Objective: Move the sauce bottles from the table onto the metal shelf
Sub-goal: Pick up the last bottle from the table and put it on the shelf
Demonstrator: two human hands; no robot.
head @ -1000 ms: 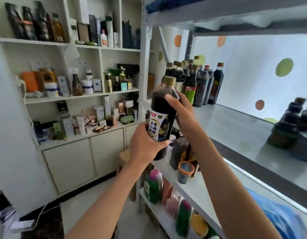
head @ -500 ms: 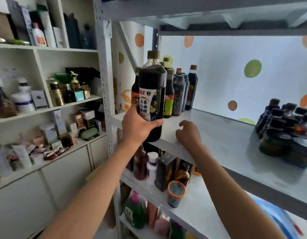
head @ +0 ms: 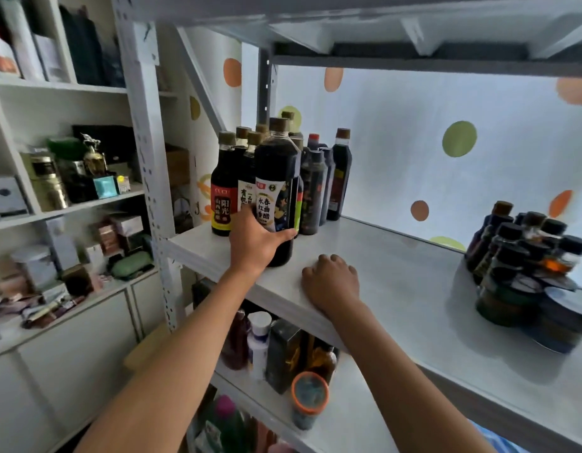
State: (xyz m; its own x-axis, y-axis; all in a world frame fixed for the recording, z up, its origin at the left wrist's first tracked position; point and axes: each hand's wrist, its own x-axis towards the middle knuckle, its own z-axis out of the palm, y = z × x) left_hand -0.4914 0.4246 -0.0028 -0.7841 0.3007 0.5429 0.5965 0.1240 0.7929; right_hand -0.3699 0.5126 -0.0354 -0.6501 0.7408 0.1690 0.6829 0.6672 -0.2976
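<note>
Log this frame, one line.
left hand: grips vinegar bottle | bottle: at shelf front | right hand: rests on shelf

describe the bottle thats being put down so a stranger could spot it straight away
On the metal shelf, a cluster of dark bottles stands at the back left corner. The dark sauce bottle is at its front, the one the left hand grips.
</note>
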